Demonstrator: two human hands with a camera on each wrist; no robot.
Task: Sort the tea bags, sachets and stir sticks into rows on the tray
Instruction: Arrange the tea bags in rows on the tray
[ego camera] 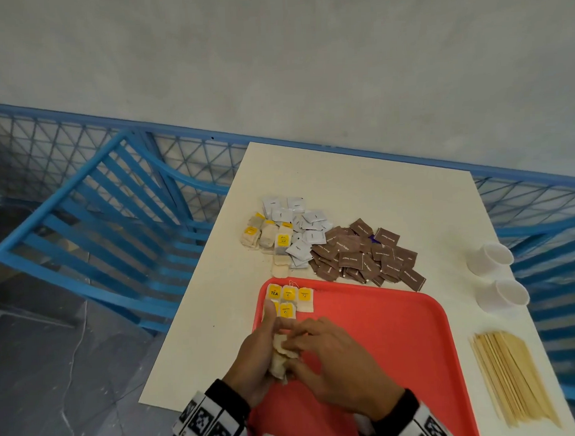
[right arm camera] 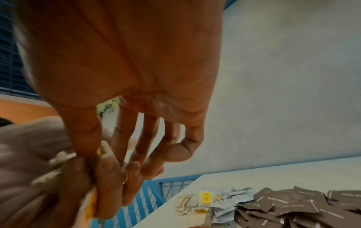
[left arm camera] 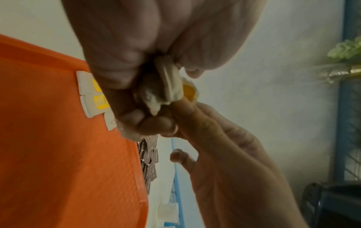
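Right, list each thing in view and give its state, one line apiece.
tray: on table, far-left corner holds a few tea bags in rows.
held tea bags: bunched in left hand; right hand pinches one.
loose tea bags: unsorted heap.
white sachets: unsorted heap.
brown sachets: unsorted heap.
stir sticks: bundled beside tray.
cups: lying on their sides.
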